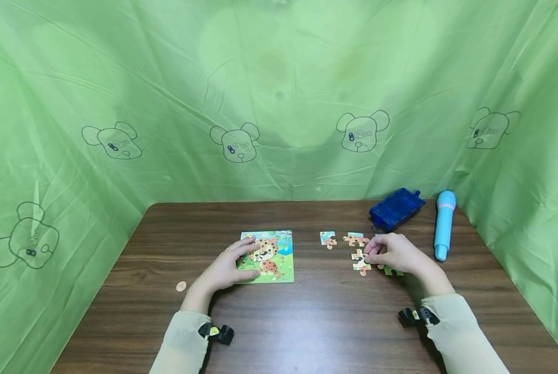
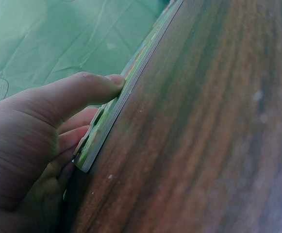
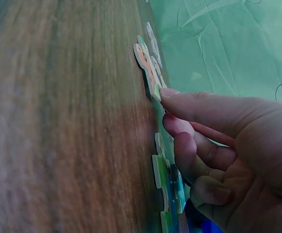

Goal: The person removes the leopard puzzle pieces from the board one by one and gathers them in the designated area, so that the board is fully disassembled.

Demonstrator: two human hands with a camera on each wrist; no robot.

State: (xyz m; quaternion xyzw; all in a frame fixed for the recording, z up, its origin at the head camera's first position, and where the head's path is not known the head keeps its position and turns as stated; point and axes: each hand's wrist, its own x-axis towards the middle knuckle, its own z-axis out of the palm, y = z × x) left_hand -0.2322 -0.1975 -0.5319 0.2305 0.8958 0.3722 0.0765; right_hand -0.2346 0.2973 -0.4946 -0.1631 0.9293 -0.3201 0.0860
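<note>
Two pale sleeves (image 1: pixel 183 343), cut off by the lower border, each carry a black wrist device (image 1: pixel 218 332) with no legible label. A small round disc (image 1: pixel 181 286) lies on the wooden table (image 1: pixel 279 322), left of the left forearm.

The left hand (image 1: pixel 225 266) is spread wide over the left part of a puzzle board (image 1: pixel 281 262), thumb at its near edge; the board lies flat, its spotted-animal picture partly covered. The right hand (image 1: pixel 395 252), fingers narrow, pinches the right edge of a jigsaw piece (image 1: pixel 357 259); whether the piece is lifted cannot be told. Green pieces (image 1: pixel 393 271) beside it are partly hidden by that hand. Farther back lie an animal piece (image 1: pixel 355 239) and a blue-cornered piece (image 1: pixel 328 238).

Beyond, at right, are a light-blue microphone-shaped object (image 1: pixel 444 223) and a translucent blue box (image 1: pixel 397 209), contents indistinct.

The green cloth (image 1: pixel 288 187) bears eared-head outlines (image 1: pixel 363 133) with dark-blue marks and lettering too small to confirm; one at the right border is cut off.
</note>
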